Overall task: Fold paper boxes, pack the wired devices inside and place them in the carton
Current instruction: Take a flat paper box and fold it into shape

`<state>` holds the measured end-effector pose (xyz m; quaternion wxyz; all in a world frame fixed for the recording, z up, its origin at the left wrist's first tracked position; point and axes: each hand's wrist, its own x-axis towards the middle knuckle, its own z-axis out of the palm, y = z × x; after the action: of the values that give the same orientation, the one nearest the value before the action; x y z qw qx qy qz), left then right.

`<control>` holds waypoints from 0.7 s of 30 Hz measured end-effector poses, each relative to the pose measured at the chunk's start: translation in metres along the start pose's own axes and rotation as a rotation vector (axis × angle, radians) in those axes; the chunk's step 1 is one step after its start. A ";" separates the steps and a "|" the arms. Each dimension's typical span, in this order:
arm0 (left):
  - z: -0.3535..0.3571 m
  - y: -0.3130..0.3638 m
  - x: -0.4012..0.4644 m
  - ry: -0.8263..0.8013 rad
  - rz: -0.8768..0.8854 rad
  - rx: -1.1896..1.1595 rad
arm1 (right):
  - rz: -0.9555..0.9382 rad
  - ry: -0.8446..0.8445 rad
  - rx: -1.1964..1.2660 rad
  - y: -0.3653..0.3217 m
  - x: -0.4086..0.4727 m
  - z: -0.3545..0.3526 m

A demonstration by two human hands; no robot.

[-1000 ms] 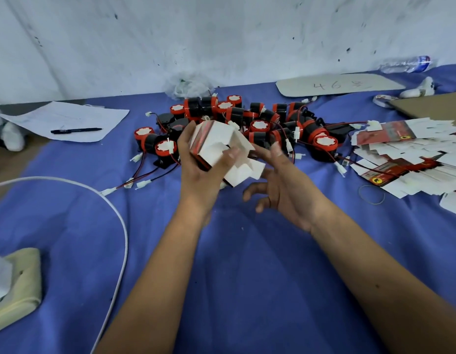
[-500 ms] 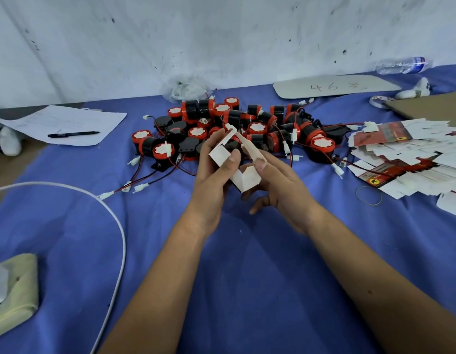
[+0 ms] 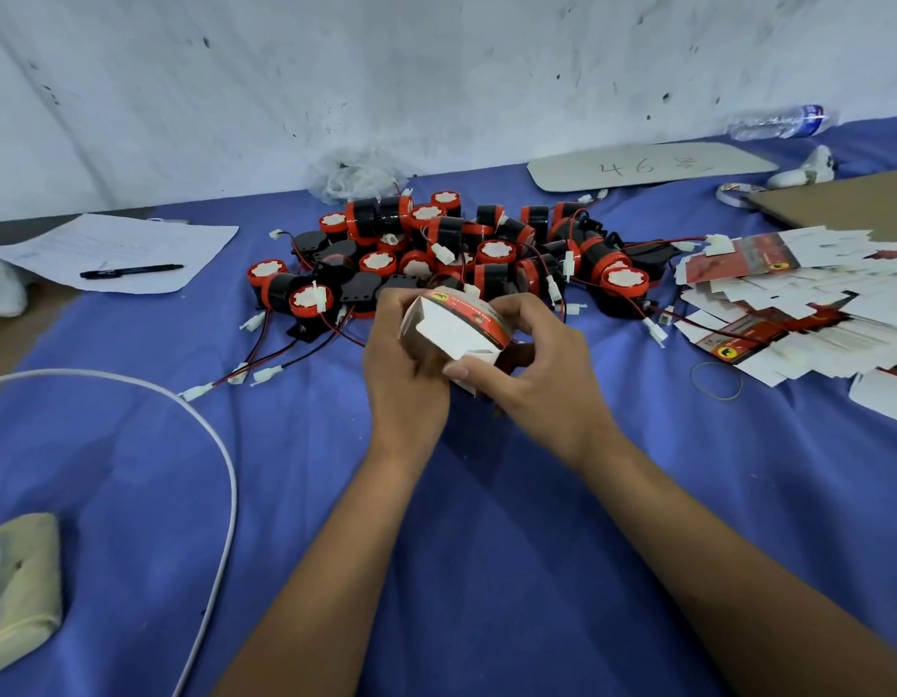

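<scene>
I hold a half-folded paper box (image 3: 454,327) up off the blue tabletop (image 3: 486,545) in both hands: my left hand (image 3: 404,364) wraps around its left side and underside to steady it, while my right hand (image 3: 529,362) grips the right end, thumb pressing a white flap inward, probably to close that end. Just beyond my hands lies the heap of red and black wired devices (image 3: 466,254), close enough to grab one once the box is formed, I judge. The stack of flat unfolded boxes (image 3: 798,304) sits off to the right of my right hand, and a carton, if that brown cardboard (image 3: 848,203) farther right is one, lies beyond them
</scene>
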<state>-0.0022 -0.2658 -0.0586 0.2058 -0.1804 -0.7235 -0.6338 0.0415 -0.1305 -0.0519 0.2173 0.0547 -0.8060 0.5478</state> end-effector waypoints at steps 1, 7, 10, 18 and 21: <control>0.000 0.000 0.000 -0.050 0.043 0.018 | 0.007 0.014 0.032 0.000 0.000 0.000; -0.006 -0.006 0.009 -0.243 0.260 0.222 | 0.115 0.016 0.247 0.001 0.005 -0.006; -0.009 -0.005 0.010 -0.244 0.364 0.250 | 0.216 0.030 0.488 0.001 0.010 -0.008; -0.007 0.002 0.008 -0.356 0.461 0.440 | 0.269 0.028 0.476 0.006 0.010 -0.010; -0.010 0.002 0.008 -0.358 0.467 0.453 | 0.193 -0.010 0.350 0.004 0.010 -0.010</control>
<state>-0.0071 -0.2751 -0.0517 0.2497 -0.3987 -0.8092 -0.3520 0.0343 -0.1186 -0.0482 0.1468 0.0167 -0.7011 0.6976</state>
